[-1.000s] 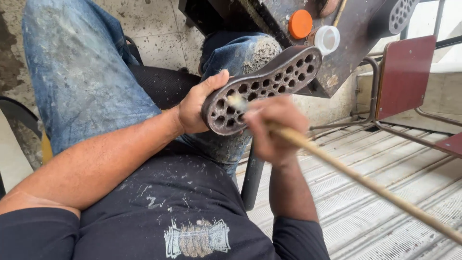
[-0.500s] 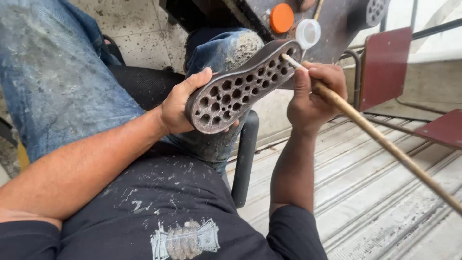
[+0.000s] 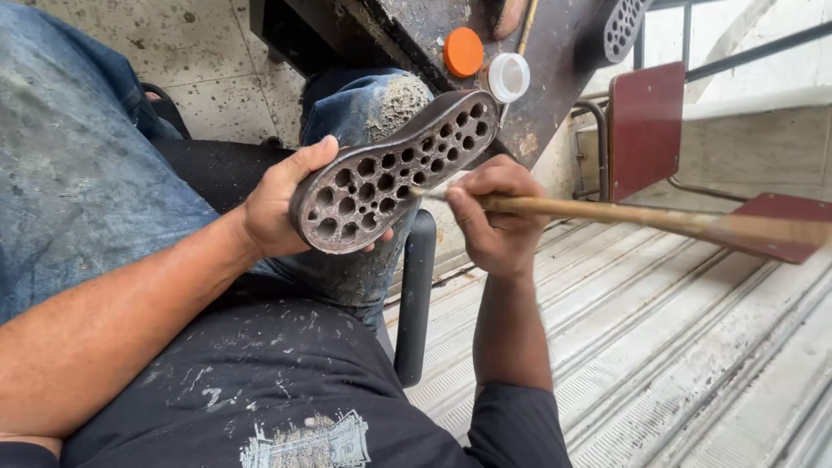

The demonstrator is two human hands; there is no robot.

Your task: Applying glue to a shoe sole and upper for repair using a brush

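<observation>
I see my left hand (image 3: 282, 204) wrapped around the heel end of a dark shoe sole (image 3: 394, 169), thumb over the top edge and fingertips showing under the lower rim, so its grip is closed on the sole. The sole is held up in front of my knee, tilted, its underside full of round holes facing me. My right hand (image 3: 494, 221) has its grip pinched shut around a long yellowish stick (image 3: 624, 212), whose pale tip touches the sole near the middle of its lower edge; the far end of the stick blurs out toward the right.

Just beyond the sole's toe, on a slanted dark worktop (image 3: 555, 61), sit a round orange cap (image 3: 463, 51) and beside it a small white open jar (image 3: 509, 77). Another perforated sole (image 3: 626, 26) rests at the top edge. A dark red chair (image 3: 646, 130) stands to the right on the ribbed metal floor (image 3: 659, 347).
</observation>
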